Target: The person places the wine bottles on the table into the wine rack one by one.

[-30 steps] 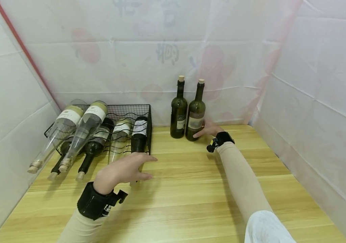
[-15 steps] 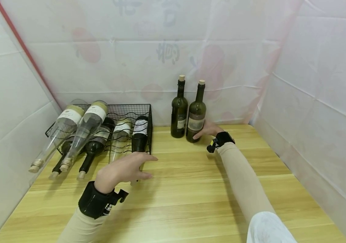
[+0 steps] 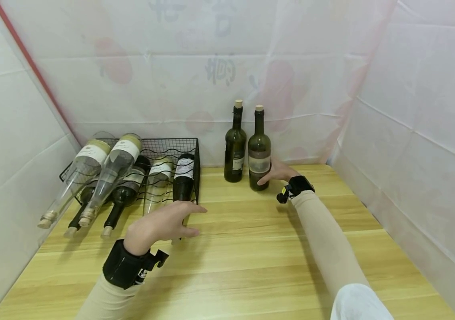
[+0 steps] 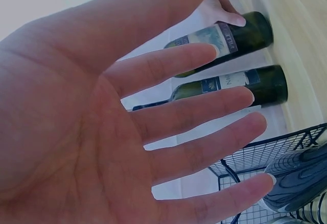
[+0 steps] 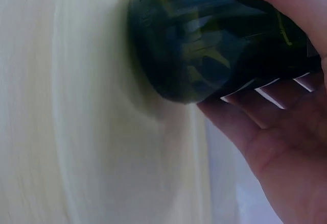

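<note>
My right hand (image 3: 278,171) grips the lower part of a dark green wine bottle (image 3: 259,144), thumb across its front and fingers behind it. The bottle stands upright with a cork in its neck. In the right wrist view the bottle's base (image 5: 173,45) is close over the wooden surface. A second corked green wine bottle (image 3: 234,146) stands just to its left, a narrow gap between them. My left hand (image 3: 161,224) hovers in front of the rack, fingers extended and thumb apart, holding nothing. Its bare palm (image 4: 76,132) fills much of the left wrist view.
A black wire rack (image 3: 167,143) at the back left holds several wine bottles lying down, necks toward me. Two clear bottles (image 3: 117,162) lie on top. Under everything is a wooden table (image 3: 243,258); white sheets (image 3: 311,84) with red marks hang behind and at the sides.
My right hand has brought its bottle slightly toward me and straightened it, widening the gap to the other bottle. My left hand stays in place.
</note>
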Demonstrator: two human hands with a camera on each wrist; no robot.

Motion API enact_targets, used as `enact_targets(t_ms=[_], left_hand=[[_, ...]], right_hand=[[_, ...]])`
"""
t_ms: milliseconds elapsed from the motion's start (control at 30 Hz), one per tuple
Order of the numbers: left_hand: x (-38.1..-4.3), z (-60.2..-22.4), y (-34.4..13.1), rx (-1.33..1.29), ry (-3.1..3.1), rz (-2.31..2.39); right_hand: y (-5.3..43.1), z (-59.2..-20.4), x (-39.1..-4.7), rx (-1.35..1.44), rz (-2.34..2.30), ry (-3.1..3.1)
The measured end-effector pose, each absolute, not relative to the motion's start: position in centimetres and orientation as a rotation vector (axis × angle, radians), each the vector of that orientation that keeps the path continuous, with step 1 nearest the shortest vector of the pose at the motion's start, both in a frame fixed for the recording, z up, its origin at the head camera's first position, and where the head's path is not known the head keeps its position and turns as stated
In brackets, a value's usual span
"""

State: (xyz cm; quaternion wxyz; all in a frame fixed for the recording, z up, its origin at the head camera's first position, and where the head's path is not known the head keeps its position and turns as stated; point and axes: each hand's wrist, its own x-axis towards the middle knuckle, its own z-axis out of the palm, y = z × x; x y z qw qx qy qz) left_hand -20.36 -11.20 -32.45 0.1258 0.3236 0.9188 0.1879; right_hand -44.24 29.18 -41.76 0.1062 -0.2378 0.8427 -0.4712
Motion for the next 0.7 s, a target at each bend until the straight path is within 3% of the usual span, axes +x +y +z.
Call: enact_targets(t_ms=[233,700], left_hand=[[-20.2,-32.4,-11.2,0.934,2.678,0.544],[-19.9,-32.3,-11.1,0.942,2.672,0.534]], right_hand=[[30.2,-39.7,-42.4,-0.616,-1.096,2.662],[31.4,-35.8,-39.3,-0.723,-0.575,2.871]])
